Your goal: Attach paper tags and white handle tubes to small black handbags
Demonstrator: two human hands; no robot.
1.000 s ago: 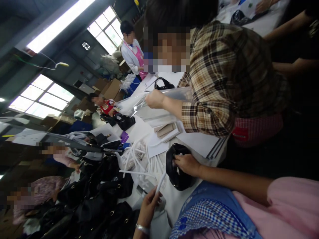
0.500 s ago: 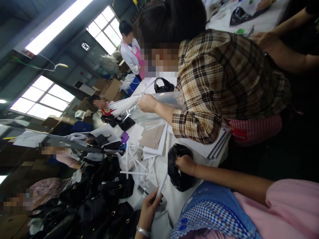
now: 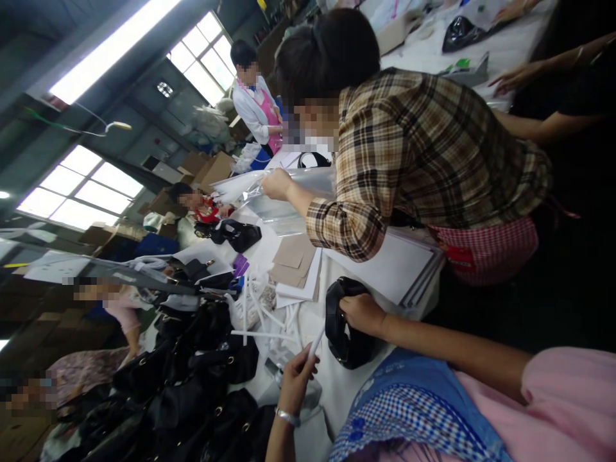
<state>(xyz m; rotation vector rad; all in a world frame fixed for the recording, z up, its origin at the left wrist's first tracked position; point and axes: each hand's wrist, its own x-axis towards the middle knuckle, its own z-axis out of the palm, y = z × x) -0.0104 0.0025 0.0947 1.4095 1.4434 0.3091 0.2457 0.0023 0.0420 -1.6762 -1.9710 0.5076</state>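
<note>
My right hand point(image 3: 362, 313) is closed on the rim of a small black bag point(image 3: 342, 333) that lies on the white table point(image 3: 339, 391). My left hand point(image 3: 296, 380), with a bracelet at the wrist, pinches a thin white tube point(image 3: 315, 342) whose end points toward the bag. More white tubes point(image 3: 262, 321) lie in a loose heap just beyond my left hand. My pink sleeve and blue checked apron fill the lower right.
A person in a plaid shirt point(image 3: 423, 147) leans over the table, holding a clear plastic bag point(image 3: 289, 192). Brown cards point(image 3: 294, 258) and white sheets lie beside them. Many black bags point(image 3: 192, 378) are piled at the lower left. Other workers sit and stand farther off.
My left hand has brought the white tube nearer to the black bag. The person in plaid has leaned further over the table. My right hand stays on the bag.
</note>
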